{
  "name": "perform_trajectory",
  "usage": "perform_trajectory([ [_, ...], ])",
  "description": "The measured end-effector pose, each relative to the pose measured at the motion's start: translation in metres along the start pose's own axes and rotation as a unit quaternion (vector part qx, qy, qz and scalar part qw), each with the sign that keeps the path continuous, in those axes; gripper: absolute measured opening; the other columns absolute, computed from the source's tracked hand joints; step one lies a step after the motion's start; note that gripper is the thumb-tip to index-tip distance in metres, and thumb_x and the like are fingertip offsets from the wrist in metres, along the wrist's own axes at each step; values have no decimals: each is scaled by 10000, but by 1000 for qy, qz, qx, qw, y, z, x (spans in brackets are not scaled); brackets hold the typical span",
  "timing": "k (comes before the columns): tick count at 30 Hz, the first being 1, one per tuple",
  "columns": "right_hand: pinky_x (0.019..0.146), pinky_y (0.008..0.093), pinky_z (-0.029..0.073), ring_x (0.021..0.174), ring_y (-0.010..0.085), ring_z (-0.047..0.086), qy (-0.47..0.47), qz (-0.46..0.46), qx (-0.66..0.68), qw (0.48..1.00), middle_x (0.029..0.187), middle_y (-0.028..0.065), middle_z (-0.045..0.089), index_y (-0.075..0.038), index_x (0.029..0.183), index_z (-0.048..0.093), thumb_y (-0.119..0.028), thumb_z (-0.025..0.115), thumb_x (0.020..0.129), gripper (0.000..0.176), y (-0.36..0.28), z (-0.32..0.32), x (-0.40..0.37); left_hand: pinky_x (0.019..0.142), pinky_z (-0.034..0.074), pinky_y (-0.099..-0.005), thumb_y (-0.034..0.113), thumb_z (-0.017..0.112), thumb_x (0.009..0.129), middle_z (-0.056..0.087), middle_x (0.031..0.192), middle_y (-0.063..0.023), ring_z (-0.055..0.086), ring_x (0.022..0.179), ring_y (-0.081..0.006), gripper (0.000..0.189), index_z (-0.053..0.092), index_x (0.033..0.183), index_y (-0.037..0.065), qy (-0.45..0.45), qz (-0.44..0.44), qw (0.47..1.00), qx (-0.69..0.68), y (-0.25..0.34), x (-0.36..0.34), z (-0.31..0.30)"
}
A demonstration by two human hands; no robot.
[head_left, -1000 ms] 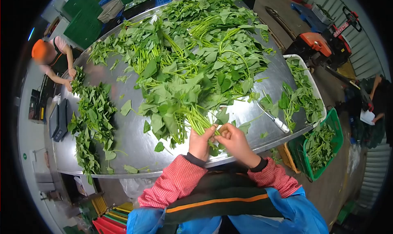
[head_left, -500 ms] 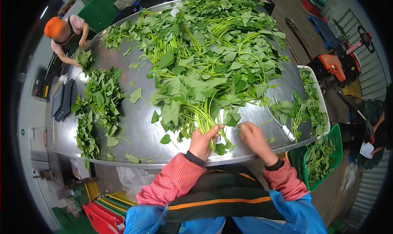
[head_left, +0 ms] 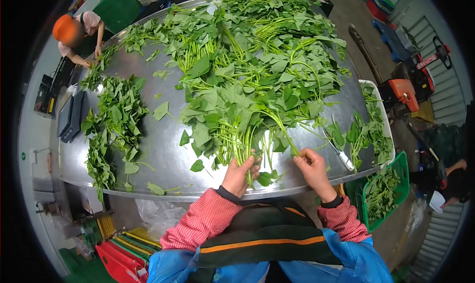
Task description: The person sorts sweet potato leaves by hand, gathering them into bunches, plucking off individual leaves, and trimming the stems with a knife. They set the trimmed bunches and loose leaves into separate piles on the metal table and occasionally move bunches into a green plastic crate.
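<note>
Near the front edge of the metal table (head_left: 163, 171), my left hand (head_left: 241, 175) is closed round the lower stems of a bunch of leafy greens (head_left: 222, 102). To its right, my right hand (head_left: 310, 168) pinches the ends of a few green stems (head_left: 282, 127), which slant up and left into the leaves. A large pile of greens (head_left: 277, 60) covers the middle and back of the table. Beside my right hand, a tool with a white handle (head_left: 346, 160) lies on the metal.
More greens (head_left: 118, 119) lie at the left, beside a dark scale-like device (head_left: 71, 117). A co-worker (head_left: 81, 35) handles greens at the far left. A white tub (head_left: 383, 119) and a green crate (head_left: 403, 176) stand at the right, near an orange pallet truck (head_left: 403, 92).
My right hand was blurred and apart from the bunch; now it grips stems. My left hand has shifted slightly. The co-worker's greens have come down onto the table's edge.
</note>
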State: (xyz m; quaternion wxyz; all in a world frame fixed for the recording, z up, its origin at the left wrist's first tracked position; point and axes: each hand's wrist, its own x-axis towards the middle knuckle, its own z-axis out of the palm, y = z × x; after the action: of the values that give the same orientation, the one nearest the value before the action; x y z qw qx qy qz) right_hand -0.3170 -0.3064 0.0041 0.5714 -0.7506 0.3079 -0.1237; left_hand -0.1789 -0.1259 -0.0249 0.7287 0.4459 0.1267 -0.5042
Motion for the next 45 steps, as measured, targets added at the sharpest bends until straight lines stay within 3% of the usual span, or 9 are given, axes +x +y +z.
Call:
perform_trajectory([
  [7, 478, 251, 328, 526, 79, 401, 34, -37, -28, 998, 595, -11, 472, -14, 790, 589, -117, 691, 801, 145, 3, 18, -11, 634, 510, -255, 155, 538, 946, 631, 990, -107, 582, 711, -124, 262, 500, 1190, 67, -54, -42, 998, -3, 1, 1, -5],
  [13, 483, 297, 403, 518, 218, 516, -70, -253, -218, 940, 636, 96, 543, -37, 788, 604, -134, 684, 782, 126, -12, 50, -15, 810, 521, -287, 171, 535, 947, 632, 1030, -129, 632, 909, -180, 246, 505, 1150, 35, -115, -11, 993, 18, -6, -4, 10],
  [17, 506, 334, 439, 564, 282, 578, -72, -53, 25, 996, 678, 128, 592, -29, 789, 600, -208, 651, 824, 190, -3, 39, 0, 738, 521, -353, 171, 515, 951, 594, 883, -86, 613, 803, -205, 253, 441, 1158, 44, -117, 100, 988, 3, 24, -30, 7],
  [21, 546, 384, 455, 608, 340, 587, -4, -125, -152, 980, 683, 148, 601, -17, 736, 558, -243, 635, 843, 262, -12, 48, 33, 552, 387, -260, 185, 504, 953, 460, 727, 7, 408, 592, -92, 213, 448, 1144, 110, -37, 218, 975, -29, 75, -46, -9],
  [26, 643, 427, 506, 778, 352, 631, -103, -176, -388, 898, 887, 175, 637, -44, 1135, 493, -262, 671, 785, 450, 13, 95, 63, 521, 349, -192, 201, 550, 941, 479, 708, 27, 389, 570, -50, 208, 545, 1106, 75, -4, 37, 973, -229, 73, -11, -78],
  [34, 578, 400, 499, 720, 301, 612, 118, -116, -516, 841, 806, 111, 587, -92, 1030, 516, -182, 621, 769, 296, -5, 22, 78, 483, 336, -195, 249, 556, 941, 445, 636, 39, 361, 529, -63, 181, 555, 952, 68, -5, -77, 971, -224, 75, -24, -94],
  [37, 570, 396, 487, 695, 291, 594, 52, -301, -372, 877, 778, 97, 561, -87, 878, 546, -152, 612, 776, 138, -20, 77, 79, 445, 286, -204, 273, 491, 973, 336, 559, 51, 290, 483, -63, 208, 500, 866, 95, -51, 8, 985, -165, 82, -31, -82],
  [41, 570, 378, 484, 680, 285, 594, -20, -270, -390, 880, 749, 104, 565, -62, 813, 566, -204, 628, 801, 156, 0, 141, 103, 436, 261, -208, 265, 447, 992, 306, 541, 50, 260, 466, -58, 211, 490, 871, 98, -59, 130, 983, -118, 100, -47, -55],
  [45, 537, 308, 453, 643, 178, 578, -53, -137, -76, 986, 727, 88, 581, -33, 843, 586, -199, 676, 792, 196, -37, 118, 94, 449, 262, -206, 277, 443, 994, 325, 571, 51, 269, 478, -56, 215, 492, 885, 98, -27, 195, 977, -85, 107, -51, -58],
])
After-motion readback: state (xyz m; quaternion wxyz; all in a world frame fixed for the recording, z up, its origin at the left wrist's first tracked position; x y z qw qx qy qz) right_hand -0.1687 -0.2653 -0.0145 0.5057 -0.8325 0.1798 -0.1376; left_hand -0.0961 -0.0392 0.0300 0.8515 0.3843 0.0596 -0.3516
